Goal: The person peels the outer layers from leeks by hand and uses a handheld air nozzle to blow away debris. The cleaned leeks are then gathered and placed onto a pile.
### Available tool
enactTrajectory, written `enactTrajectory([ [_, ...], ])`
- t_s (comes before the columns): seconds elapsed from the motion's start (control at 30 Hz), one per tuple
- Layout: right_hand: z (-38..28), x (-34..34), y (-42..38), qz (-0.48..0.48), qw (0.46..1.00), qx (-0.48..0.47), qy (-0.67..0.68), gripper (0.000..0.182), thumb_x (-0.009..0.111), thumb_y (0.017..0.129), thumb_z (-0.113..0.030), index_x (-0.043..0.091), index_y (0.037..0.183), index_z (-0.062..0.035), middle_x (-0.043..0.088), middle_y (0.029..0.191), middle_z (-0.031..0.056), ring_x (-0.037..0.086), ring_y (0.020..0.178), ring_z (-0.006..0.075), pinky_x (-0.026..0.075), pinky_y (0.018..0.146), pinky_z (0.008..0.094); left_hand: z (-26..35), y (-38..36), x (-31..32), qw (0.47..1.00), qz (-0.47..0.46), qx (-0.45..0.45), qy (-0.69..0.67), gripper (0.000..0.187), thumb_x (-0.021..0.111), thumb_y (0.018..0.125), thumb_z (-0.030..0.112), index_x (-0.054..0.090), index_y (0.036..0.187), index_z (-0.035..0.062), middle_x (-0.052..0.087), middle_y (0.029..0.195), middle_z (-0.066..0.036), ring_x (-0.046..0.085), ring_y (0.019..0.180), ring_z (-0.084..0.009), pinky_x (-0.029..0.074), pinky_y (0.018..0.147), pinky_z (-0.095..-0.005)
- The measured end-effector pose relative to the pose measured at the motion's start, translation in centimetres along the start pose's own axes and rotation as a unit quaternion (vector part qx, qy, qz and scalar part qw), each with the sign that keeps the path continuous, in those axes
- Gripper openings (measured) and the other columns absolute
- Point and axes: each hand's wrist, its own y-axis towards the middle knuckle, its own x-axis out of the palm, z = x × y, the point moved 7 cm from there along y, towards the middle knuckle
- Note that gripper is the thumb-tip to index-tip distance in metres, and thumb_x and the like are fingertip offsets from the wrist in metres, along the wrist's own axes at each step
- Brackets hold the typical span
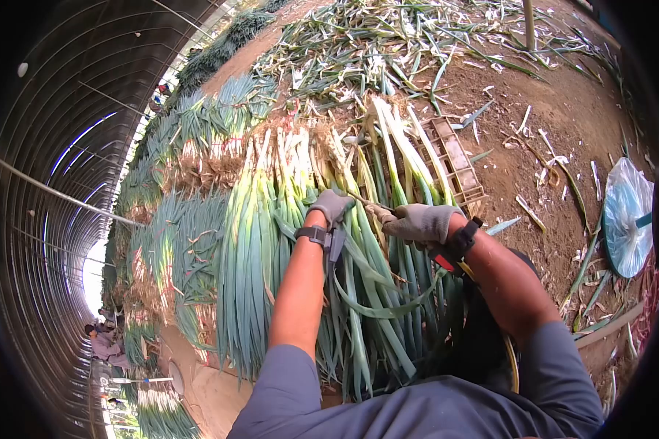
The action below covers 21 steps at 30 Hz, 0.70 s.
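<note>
My left hand (pixel 332 207), in a grey work glove, is closed round a green onion among a spread of long onions (pixel 260 190) with white root ends pointing away from me. Just to its right, my right hand (pixel 419 222), gloved too, is closed with the fingers pinching a thin brownish strip (pixel 370 203) that runs toward the left hand. Whether the strip is a dry leaf or something else is hard to make out. Several thick stalks (pixel 406 146) lie beyond the right hand. A long loose green leaf (pixel 395 311) curves below both hands.
A slatted plastic crate (pixel 454 157) sits under the onions at the right. Trimmed leaves (pixel 359 51) are heaped on the soil ahead. Tied onion bundles (pixel 190 227) stand in rows at left. A clear plastic bag (pixel 628 219) lies far right; a person (pixel 106 344) sits far left.
</note>
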Motion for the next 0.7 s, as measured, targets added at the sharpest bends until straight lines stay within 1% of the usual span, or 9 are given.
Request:
enactTrajectory([
  [0.07,0.0,0.0,-0.1,0.006,1.0,-0.006,0.004,0.06,0.05,0.096,-0.063,0.061,0.108,-0.0047,0.055,0.068,0.0025,0.05,0.049,0.0141,0.042,0.044,0.0321,1.9,-3.7,0.1,0.986,-0.072,-0.081,-0.127,0.039,0.069,0.09,0.043,0.069,0.096,0.0044,0.061,0.065,-0.007,0.057,0.052,-0.0204,0.046,0.05,-0.038],
  [0.17,-0.5,-1.3,-1.1,0.053,0.998,0.018,-0.029,0.07,0.042,0.095,-0.07,0.065,0.095,-0.0036,0.053,0.062,0.0054,0.052,0.049,0.0168,0.046,0.05,0.0351,1.8,-2.7,1.4,0.988,-0.07,-0.079,-0.11,0.042,0.067,0.091,0.044,0.066,0.091,0.0028,0.058,0.062,-0.007,0.054,0.049,-0.0204,0.044,0.048,-0.0374],
  [0.23,0.3,-1.1,-0.9,0.056,0.997,0.021,-0.042,0.068,0.042,0.096,-0.068,0.065,0.097,-0.0049,0.053,0.062,0.0056,0.053,0.049,0.0171,0.046,0.05,0.0352,-1.1,0.5,3.6,0.991,-0.067,-0.079,-0.08,0.042,0.064,0.092,0.041,0.068,0.098,0.0003,0.06,0.064,-0.008,0.055,0.049,-0.0215,0.046,0.049,-0.0387],
  [0.33,0.5,-0.5,-0.5,0.046,0.996,0.037,-0.069,0.063,0.041,0.097,-0.066,0.066,0.108,-0.0097,0.055,0.062,0.0064,0.053,0.049,0.0177,0.047,0.049,0.0353,0.2,-0.7,2.9,0.995,-0.058,-0.082,-0.003,0.041,0.061,0.094,0.037,0.069,0.108,-0.0009,0.064,0.069,-0.009,0.059,0.052,-0.0221,0.048,0.051,-0.0405],
  [0.43,-0.2,0.1,-1.4,0.034,0.994,0.044,-0.089,0.057,0.038,0.099,-0.062,0.064,0.123,-0.0167,0.06,0.066,0.0105,0.059,0.054,0.023,0.05,0.055,0.0382,-0.3,2.7,4.1,0.996,-0.034,0.074,-0.031,0.044,0.061,0.093,0.039,0.069,0.108,-0.0018,0.067,0.074,-0.009,0.061,0.053,-0.0222,0.048,0.051,-0.0412],
  [0.47,-0.5,0.2,-1.7,0.033,0.994,0.043,-0.094,0.056,0.037,0.099,-0.06,0.063,0.128,-0.0192,0.063,0.068,0.0124,0.061,0.056,0.0256,0.051,0.058,0.0397,-0.6,3.8,4.4,0.998,-0.037,0.058,0.004,0.054,0.062,0.089,0.046,0.07,0.11,-0.0033,0.073,0.085,-0.014,0.068,0.064,-0.0271,0.053,0.06,-0.0435],
  [0.57,-0.2,-0.4,-1.3,0.059,0.984,0.038,-0.164,0.057,0.033,0.101,-0.053,0.052,0.144,-0.0211,0.069,0.087,0.0191,0.066,0.076,0.0341,0.053,0.076,0.0429,-0.5,5.6,5.4,0.991,0.006,0.02,0.132,0.062,0.064,0.085,0.051,0.071,0.114,-0.0032,0.074,0.098,-0.022,0.071,0.083,-0.0353,0.056,0.075,-0.0453],
  [0.6,0.1,-0.6,-1.3,0.055,0.979,0.054,-0.189,0.058,0.032,0.101,-0.05,0.047,0.148,-0.021,0.071,0.096,0.0214,0.067,0.086,0.0373,0.052,0.085,0.0439,0.8,4.1,5.0,0.991,-0.004,-0.018,0.134,0.063,0.065,0.083,0.051,0.071,0.115,-0.0033,0.071,0.111,-0.027,0.069,0.103,-0.0413,0.054,0.09,-0.0458],
  [0.7,-0.4,-0.7,-1.8,0.047,0.98,0.025,-0.192,0.058,0.031,0.102,-0.05,0.047,0.148,-0.0186,0.07,0.103,0.0229,0.067,0.089,0.0353,0.052,0.085,0.0434,3.3,1.8,4.3,0.984,0.009,-0.043,0.17,0.063,0.065,0.084,0.049,0.07,0.117,-0.0045,0.069,0.118,-0.028,0.067,0.11,-0.0428,0.053,0.094,-0.0465],
])
